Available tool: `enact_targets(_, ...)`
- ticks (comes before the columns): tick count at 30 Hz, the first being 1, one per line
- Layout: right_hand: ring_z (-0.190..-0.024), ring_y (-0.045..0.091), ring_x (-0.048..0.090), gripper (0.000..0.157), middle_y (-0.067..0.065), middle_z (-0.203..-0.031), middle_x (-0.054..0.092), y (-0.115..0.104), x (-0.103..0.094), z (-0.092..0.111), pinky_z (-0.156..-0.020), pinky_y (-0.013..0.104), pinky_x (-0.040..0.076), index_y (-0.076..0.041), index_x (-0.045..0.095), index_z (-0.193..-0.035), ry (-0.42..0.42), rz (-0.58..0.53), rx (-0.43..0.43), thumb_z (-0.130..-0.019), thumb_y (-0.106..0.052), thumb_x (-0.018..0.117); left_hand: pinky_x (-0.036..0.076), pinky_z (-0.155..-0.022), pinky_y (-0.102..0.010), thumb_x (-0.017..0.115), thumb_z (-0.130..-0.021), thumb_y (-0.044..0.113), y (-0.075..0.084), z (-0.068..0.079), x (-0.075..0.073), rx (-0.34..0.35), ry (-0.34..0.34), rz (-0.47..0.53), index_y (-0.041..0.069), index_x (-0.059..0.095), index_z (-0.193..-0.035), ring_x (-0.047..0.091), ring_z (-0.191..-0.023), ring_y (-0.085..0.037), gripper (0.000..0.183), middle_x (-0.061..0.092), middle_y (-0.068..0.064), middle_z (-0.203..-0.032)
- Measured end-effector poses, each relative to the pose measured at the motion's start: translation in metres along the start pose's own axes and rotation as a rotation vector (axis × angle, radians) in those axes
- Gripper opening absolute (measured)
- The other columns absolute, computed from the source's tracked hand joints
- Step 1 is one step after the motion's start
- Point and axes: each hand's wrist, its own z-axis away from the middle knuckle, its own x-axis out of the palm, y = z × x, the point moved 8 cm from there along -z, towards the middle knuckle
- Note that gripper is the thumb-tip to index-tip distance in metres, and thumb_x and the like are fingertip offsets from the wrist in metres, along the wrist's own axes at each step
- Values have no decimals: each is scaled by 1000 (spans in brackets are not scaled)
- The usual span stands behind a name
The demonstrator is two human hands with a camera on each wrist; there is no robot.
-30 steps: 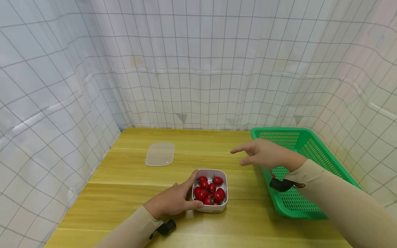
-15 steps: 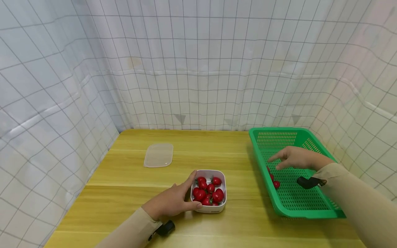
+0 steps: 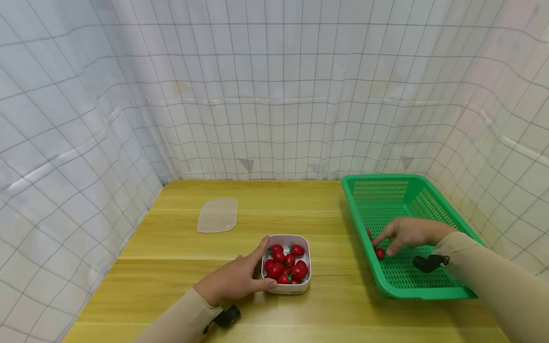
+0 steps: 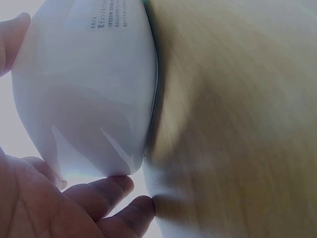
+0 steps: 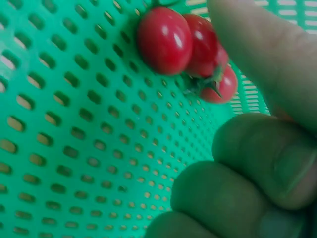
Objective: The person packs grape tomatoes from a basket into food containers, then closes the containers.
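A square white plastic container [image 3: 296, 288] of cherry tomatoes [image 3: 276, 270] stands on the wooden table. My left hand [image 3: 233, 280] holds its left side, index finger at the back corner and thumb at the front. In the left wrist view, fingertips touch the container's smooth wall [image 4: 89, 84], which bears printed text. My right hand [image 3: 409, 233] is inside the green basket [image 3: 422, 292], its index finger reaching down to a few loose cherry tomatoes [image 5: 164, 40] along the left side. In the right wrist view a finger lies close beside them, while other fingers are curled; none pinches a tomato.
A translucent lid [image 3: 217, 216] lies flat on the table [image 3: 171, 267], behind and left of the container. Grid-patterned curtains [image 3: 279, 109] enclose the back and sides. The basket's raised rim stands between its tomatoes and the container.
My right hand has moved right from above the table, over the basket's rim and down to the tomatoes inside. The left hand stays at the container; the whole head view has shifted slightly.
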Motion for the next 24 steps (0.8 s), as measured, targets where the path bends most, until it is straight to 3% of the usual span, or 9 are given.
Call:
enact_targets(3,-140,55,50,39,17,-143,67,3,2,-2,-107,62,53,-13,75,-132,-10,1,0,-93,-18,79,20,-126,-71,71,-92,64,0,0,0,-11,1,4,28,3,-172,32,-153,-55,111,26,-8,-174)
enact_targets(8,-139,50,53,39,14,-138,71,7,5,-6,-100,49,58,-13,77,-129,-15,32,11,-91,-17,81,19,-127,-69,71,-92,64,-1,-1,0,-2,7,0,26,3,-172,35,-153,-52,111,26,-9,-175)
enact_targets(17,-136,48,56,34,11,-132,73,8,8,-6,-106,60,53,-11,80,-123,-24,21,38,-89,-13,82,20,-127,-70,71,-91,66,-4,-2,0,-12,7,-5,28,3,-172,34,-152,-55,112,26,-7,-175)
enact_targets(24,-132,40,61,35,9,-131,74,11,11,-9,-103,52,57,-13,80,-123,-33,56,42,-89,-20,84,19,-127,-69,71,-92,64,-2,-2,-1,6,9,-4,25,4,-172,39,-153,-48,111,26,-8,-175)
